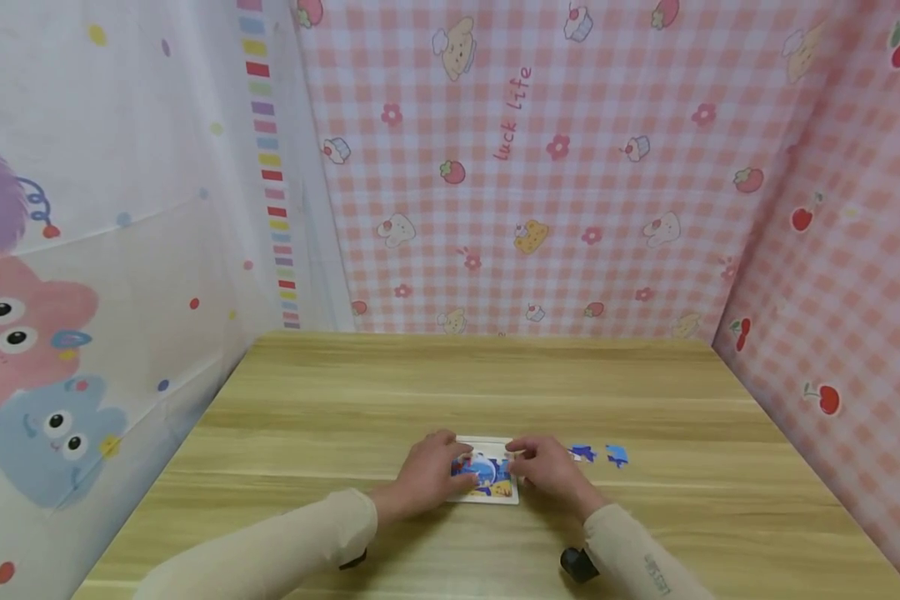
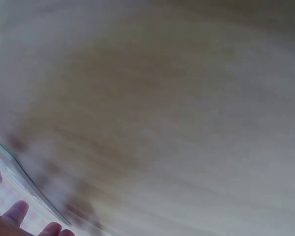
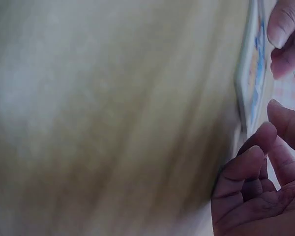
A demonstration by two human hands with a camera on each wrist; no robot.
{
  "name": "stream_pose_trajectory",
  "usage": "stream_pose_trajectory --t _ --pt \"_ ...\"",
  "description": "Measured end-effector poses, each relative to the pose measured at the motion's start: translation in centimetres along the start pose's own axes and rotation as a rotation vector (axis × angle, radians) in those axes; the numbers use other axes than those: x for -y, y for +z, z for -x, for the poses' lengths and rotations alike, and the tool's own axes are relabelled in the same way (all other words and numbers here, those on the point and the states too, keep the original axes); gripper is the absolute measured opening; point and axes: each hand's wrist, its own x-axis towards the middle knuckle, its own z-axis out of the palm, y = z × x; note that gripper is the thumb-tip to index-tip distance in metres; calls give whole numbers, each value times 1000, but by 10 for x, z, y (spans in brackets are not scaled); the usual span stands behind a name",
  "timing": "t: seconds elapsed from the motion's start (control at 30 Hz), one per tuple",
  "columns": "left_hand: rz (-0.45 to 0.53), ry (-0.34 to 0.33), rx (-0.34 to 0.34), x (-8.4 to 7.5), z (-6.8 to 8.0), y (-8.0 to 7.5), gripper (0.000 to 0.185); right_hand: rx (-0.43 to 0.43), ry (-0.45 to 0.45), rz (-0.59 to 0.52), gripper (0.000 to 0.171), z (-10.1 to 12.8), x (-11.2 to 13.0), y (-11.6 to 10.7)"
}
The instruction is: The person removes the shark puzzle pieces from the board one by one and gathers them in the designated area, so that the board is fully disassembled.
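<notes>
Both hands meet over a small jigsaw puzzle board [image 1: 487, 477] lying flat on the wooden surface [image 1: 495, 375], near its front edge. The left hand [image 1: 427, 471] lies over the board's left side with the fingers curved down onto it, thumb at the picture; the right hand [image 1: 547, 471] covers the right edge, its fingertips bent onto the top right corner as if pressing or pinching something small there, though whether a piece sits under them cannot be told. In the right wrist view the fingers [image 3: 246, 182] are loosely curled beside the board's [image 3: 250, 73] white rim, not wrapped around it. The board looks thin, light and fairly stiff, probably card, so it would slide easily on the smooth wood; steadying it flat from both short sides, as here, seems the sensible hold, and lifting it would call for a grip at the rim so the pieces stay seated. Two loose blue puzzle pieces [image 1: 598, 454] lie just to the right of the right hand, small and light, best taken by a fingertip pinch at their edges. Both forearms, in pale sleeves, come in low from the front, wrists resting close to the wood. Pink checked fabric [image 1: 540, 167] hangs behind.
</notes>
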Motion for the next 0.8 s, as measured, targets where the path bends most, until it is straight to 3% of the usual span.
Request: stream_pose_trajectory --t 0.4,0.67,0.8 --pt "-39 16 -23 -13 -2 3 44 4 -19 94 27 -1 -4 4" --pt "-91 -81 6 -23 -2 8 48 10 -37 125 23 -2 -3 5" --pt "-125 -93 -9 -26 -1 8 49 23 -36 110 23 -3 -1 4"
